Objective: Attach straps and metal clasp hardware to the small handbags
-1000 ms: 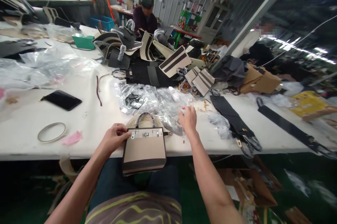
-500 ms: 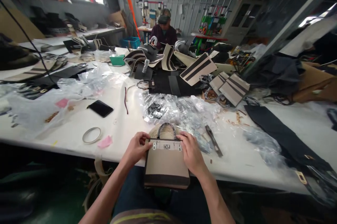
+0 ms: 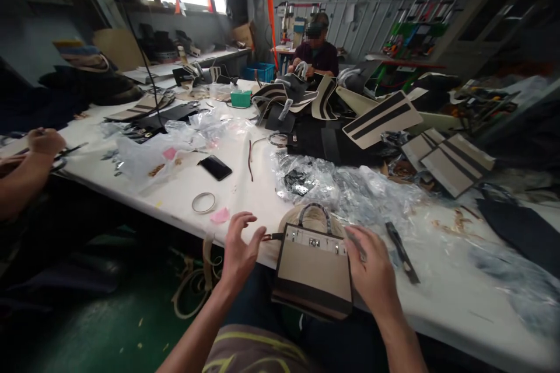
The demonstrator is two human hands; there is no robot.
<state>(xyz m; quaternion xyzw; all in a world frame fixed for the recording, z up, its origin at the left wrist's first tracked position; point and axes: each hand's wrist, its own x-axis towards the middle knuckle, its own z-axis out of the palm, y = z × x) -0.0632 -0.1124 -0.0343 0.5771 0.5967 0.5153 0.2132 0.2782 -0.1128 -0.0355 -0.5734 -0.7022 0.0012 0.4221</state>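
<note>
A small beige handbag (image 3: 314, 268) with a dark lower band, a metal clasp and a wrapped top handle leans at the table's front edge, over my lap. At its upper left, a short dark strap (image 3: 275, 237) sticks out sideways. My left hand (image 3: 240, 247) is just left of that strap, thumb and fingers apart, with the thumb close to the strap's tip. On the other side, my right hand (image 3: 371, 262) grips the bag's upper right edge; its fingers are partly hidden and blurred. Behind the handle lies a round, pale coil (image 3: 289, 218).
Crumpled clear plastic (image 3: 345, 186) covers the table behind the bag. A dark flat tool (image 3: 401, 251) lies to the right. Leftward are a tape roll (image 3: 203, 202), a pink scrap (image 3: 219, 216) and a phone (image 3: 214, 167). A co-worker (image 3: 317, 49) sits opposite; another person's hand (image 3: 46, 141) is far left.
My view has turned left, so the table appears shifted right. My left hand has come off the bag's upper left corner and opened; the dark strap there now sticks out.
</note>
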